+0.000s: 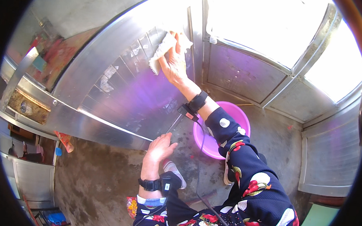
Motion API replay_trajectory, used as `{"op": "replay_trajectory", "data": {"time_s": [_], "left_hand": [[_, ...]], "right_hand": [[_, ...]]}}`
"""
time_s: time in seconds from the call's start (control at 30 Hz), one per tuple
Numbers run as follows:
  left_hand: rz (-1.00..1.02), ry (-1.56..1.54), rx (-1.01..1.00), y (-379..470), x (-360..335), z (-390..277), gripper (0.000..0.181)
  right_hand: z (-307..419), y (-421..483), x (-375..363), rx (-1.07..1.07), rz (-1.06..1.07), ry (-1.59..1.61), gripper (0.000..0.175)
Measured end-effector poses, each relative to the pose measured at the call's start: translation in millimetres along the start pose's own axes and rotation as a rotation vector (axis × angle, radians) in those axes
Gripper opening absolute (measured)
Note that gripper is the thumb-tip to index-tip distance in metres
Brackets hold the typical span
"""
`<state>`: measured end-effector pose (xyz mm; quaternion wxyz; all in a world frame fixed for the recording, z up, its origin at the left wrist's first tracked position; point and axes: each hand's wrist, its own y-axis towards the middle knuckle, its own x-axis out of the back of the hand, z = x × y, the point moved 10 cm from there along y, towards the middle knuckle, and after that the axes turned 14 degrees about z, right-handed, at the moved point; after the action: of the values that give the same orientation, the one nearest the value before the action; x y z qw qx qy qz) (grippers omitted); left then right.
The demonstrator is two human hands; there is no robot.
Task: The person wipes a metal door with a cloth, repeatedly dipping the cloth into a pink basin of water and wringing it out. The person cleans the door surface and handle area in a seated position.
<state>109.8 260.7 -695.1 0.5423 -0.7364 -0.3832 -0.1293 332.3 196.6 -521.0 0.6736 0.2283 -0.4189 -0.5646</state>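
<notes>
My right hand point(175, 66) presses a crumpled white cloth point(162, 51) against the ribbed panel of a metal door point(125, 81). Its arm reaches up across the view in a dark flowered sleeve. My left hand point(160, 146) is lower, by the door's edge, thumb apart from the other fingers and nothing seen in it; whether it rests on the edge is hard to tell. Torn whitish scraps point(108, 78) cling to the ribbed panel. Glare washes out the door's upper part.
A pink plastic basin point(239, 115) stands on the stained concrete floor point(104, 176), partly behind my right arm. Metal-framed panels point(245, 72) under bright window panes close off the far right. A handle point(19, 77) juts from the door. Cables point(201, 173) hang from my wrist straps.
</notes>
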Motion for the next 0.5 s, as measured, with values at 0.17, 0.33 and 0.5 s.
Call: {"op": "replay_trajectory", "data": {"time_s": [0.17, 0.33, 0.5], "left_hand": [[-0.042, -0.029, -0.006, -3, 2, 4, 0.066], [-0.019, -0.019, 0.027, -3, 2, 3, 0.065], [0.006, -0.032, 0.018, -4, 5, 3, 0.066]], "right_hand": [[-21, -14, -4, -0.151, 0.035, -0.085, 0.062], [-72, -66, -10, -0.33, 0.089, 0.142, 0.06], [-43, -30, -17, -0.186, 0.046, 0.141, 0.058]]}}
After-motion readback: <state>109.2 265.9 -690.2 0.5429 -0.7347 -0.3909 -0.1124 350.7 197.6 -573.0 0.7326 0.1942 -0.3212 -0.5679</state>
